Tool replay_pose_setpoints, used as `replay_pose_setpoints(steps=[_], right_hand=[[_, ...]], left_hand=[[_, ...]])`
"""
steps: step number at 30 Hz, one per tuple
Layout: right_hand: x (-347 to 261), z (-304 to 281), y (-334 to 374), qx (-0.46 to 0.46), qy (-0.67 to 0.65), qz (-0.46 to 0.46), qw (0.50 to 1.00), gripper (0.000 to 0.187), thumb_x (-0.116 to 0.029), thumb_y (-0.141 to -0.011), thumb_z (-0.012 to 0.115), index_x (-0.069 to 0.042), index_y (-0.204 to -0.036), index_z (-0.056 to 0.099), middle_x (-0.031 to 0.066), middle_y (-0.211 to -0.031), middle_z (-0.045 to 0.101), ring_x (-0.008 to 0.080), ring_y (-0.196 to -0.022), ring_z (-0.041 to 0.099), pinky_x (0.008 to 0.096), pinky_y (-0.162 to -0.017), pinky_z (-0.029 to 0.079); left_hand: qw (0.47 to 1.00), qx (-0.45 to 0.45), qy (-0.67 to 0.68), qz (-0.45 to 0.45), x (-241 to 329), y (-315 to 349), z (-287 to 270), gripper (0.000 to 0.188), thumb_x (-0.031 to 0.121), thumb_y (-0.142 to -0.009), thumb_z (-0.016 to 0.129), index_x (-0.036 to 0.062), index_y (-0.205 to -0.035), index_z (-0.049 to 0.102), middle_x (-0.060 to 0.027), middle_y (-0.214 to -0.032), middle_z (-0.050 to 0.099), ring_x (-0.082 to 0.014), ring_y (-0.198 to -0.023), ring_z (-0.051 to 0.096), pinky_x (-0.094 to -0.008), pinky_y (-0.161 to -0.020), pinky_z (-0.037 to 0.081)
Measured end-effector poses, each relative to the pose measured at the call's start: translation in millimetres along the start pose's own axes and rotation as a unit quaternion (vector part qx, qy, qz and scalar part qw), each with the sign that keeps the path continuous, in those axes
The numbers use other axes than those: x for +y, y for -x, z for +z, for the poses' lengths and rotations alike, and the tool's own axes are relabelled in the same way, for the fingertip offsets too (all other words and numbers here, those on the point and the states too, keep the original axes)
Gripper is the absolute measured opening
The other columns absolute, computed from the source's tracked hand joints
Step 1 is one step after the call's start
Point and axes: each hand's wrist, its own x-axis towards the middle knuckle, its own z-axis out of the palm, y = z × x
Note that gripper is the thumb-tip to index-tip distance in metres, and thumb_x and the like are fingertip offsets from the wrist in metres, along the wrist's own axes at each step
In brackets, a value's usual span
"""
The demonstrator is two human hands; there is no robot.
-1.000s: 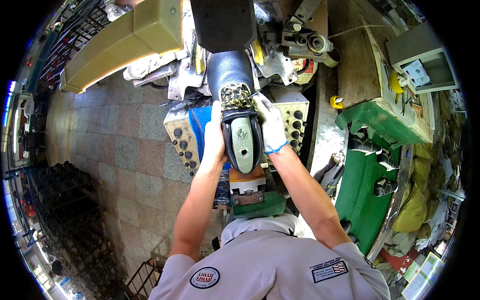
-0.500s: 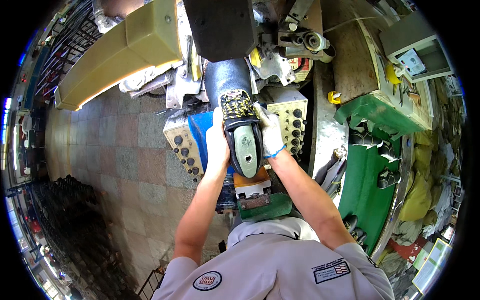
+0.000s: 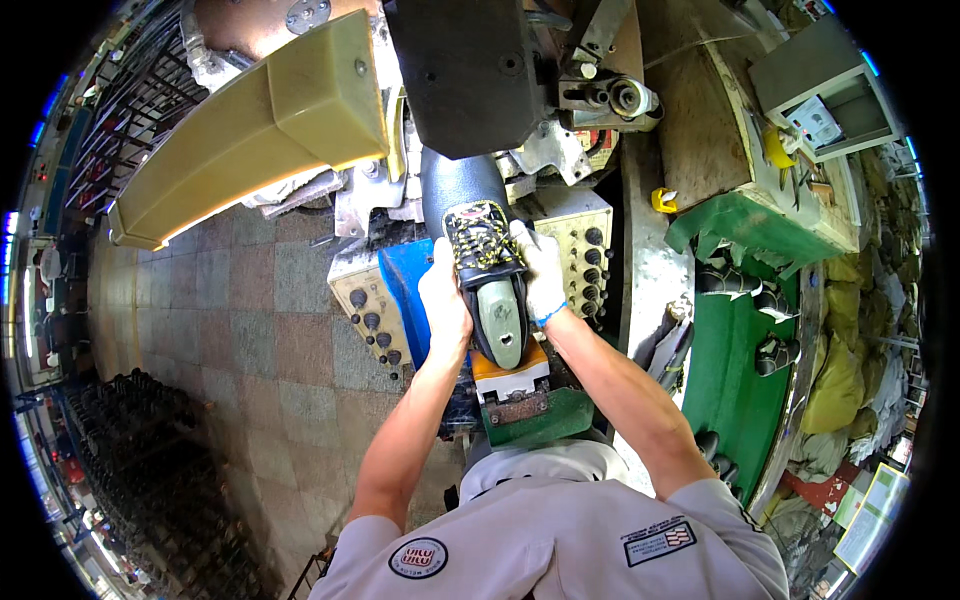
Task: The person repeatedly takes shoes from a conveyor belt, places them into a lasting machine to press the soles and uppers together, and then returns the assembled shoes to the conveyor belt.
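Note:
A black shoe upper (image 3: pixel 458 183) with yellow-and-black laces is stretched over a grey-green shoe last (image 3: pixel 500 320). Its toe points away from me, into a machine under a dark metal block (image 3: pixel 465 85). My left hand (image 3: pixel 444 295), in a pale glove, grips the upper's left side near the heel. On the opposite side, my right hand (image 3: pixel 541 270), in a white glove with a blue cuff edge, is closed on the upper beside the laces. The heel end lies over an orange pad (image 3: pixel 535 358) on a metal support. The toe tip is hidden beneath the block.
Panels with black knobs flank the shoe, one at left (image 3: pixel 375 315) and one at right (image 3: pixel 590 265). A yellow machine cover (image 3: pixel 260 140) juts out at upper left. To the right, several dark shoes lie on a green surface (image 3: pixel 720 370). Dark racks (image 3: pixel 140 480) stand at lower left.
In the view, the shoe and both hands sit slightly lower and farther right. The dark block and yellow cover also appear shifted right and lower. Both hands keep their hold on the upper.

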Motion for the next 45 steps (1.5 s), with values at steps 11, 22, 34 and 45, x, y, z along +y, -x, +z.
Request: replay_pose_setpoints(steps=[11, 22, 34, 45], right_hand=[[-22.1, -49.1, 24.6, 0.004, 0.089, -0.108, 0.99, 0.064, -0.046, -0.099, 0.06, 0.007, -0.135, 0.056, 0.0187, -0.131, 0.064, 0.0244, -0.116, 0.064, 0.0358, -0.104, 0.049], [-34.1, -163.7, 130.2, 0.102, 0.093, 0.024, 0.99, 0.05, -0.023, -0.103, 0.051, 0.009, -0.142, 0.043, 0.0259, -0.129, 0.06, 0.037, -0.109, 0.067, 0.0431, -0.079, 0.062], [-74.0, -143.3, 146.9, -0.005, 0.085, 0.027, 0.996, 0.057, -0.028, -0.099, 0.06, 0.007, -0.142, 0.046, 0.0237, -0.128, 0.062, 0.036, -0.108, 0.068, 0.0432, -0.081, 0.06], [-108.4, -56.5, 228.3, -0.289, 0.087, -0.021, 0.953, 0.103, -0.026, -0.08, 0.085, 0.005, -0.156, 0.023, 0.0207, -0.146, 0.051, 0.0226, -0.131, 0.053, 0.0341, -0.108, 0.044]], left_hand=[[0.967, 0.116, -0.226, 0.012, -72.8, 34.8, -87.7, 0.054, 0.039, -0.102, 0.057, -0.0064, -0.131, 0.058, -0.016, -0.114, 0.07, -0.0207, -0.098, 0.066, -0.0338, -0.089, 0.052], [0.886, 0.109, -0.441, -0.096, -285.2, 124.7, -118.7, 0.081, 0.004, -0.083, 0.067, -0.0067, -0.151, 0.024, -0.0325, -0.143, 0.046, -0.0444, -0.131, 0.048, -0.046, -0.109, 0.042], [0.966, 0.016, -0.164, -0.2, -71.6, 198.9, -185.7, 0.042, 0.014, -0.067, 0.084, -0.0014, -0.102, 0.068, -0.0069, -0.09, 0.07, -0.0169, -0.083, 0.065, -0.0333, -0.078, 0.052], [0.985, -0.041, -0.155, -0.07, 93.0, 253.9, -65.5, 0.049, 0.015, -0.06, 0.086, 0.002, -0.104, 0.07, 0.0027, -0.089, 0.067, -0.0088, -0.081, 0.059, -0.0265, -0.072, 0.047]])
